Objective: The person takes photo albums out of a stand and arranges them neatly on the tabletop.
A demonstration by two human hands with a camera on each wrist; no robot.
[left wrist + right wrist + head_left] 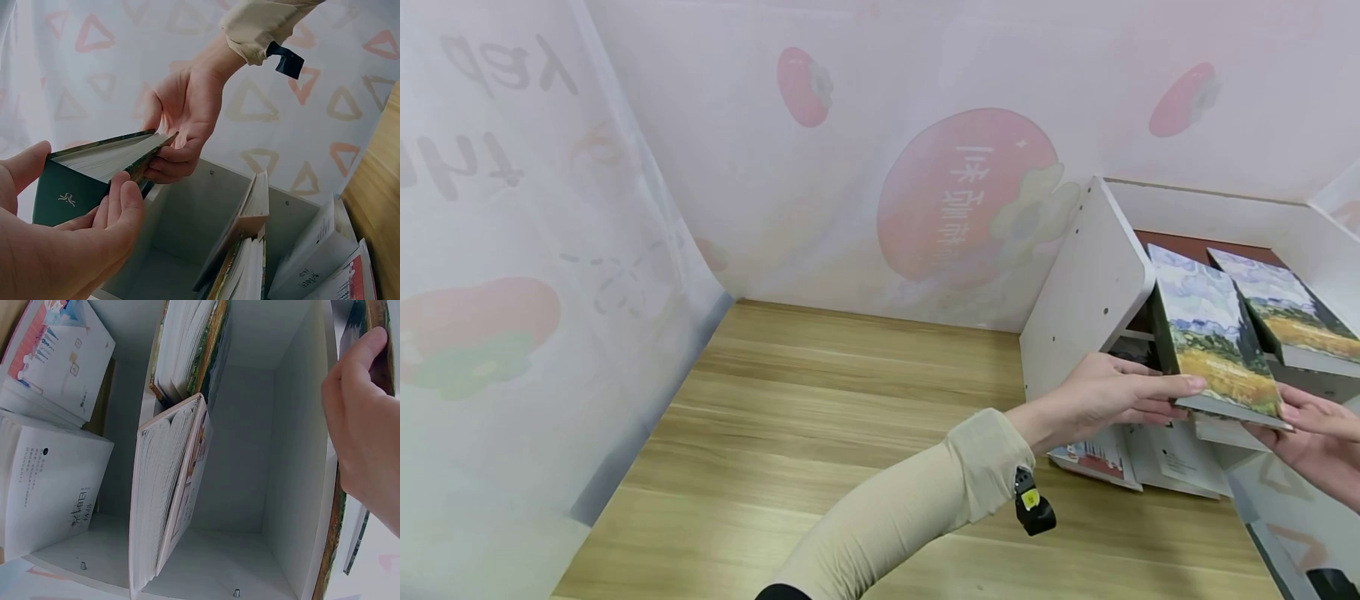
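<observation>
The book (1217, 346), with a painted landscape on its cover, sits in the air just above the open front of the white shelf (1086, 292), held between both hands. Its long axis runs from the shelf's near edge back toward the shelf's rear wall, cover tilted up and to the left, spine edge low.

The left hand (1112, 392) reaches in from the left of the shelf and meets the book's lower left edge; the left-wrist view shows its thumb over the dark green spine and its fingers (119, 203) curled beneath, so it pinches the book. The right hand (1318, 433) comes in from the right of the shelf and takes the lower right corner, fingers under the page block and thumb against the cover, also pinching.

Both hands are on the book, so neither is nearer; the book lies forward of each hand, toward the shelf. Inside the shelf a second landscape book (1288, 312) leans just right of the held one, apart from it. Below, a pink-edged book (169, 487) leans in a compartment, and loose books (1097, 458) lie at the shelf's foot.
</observation>
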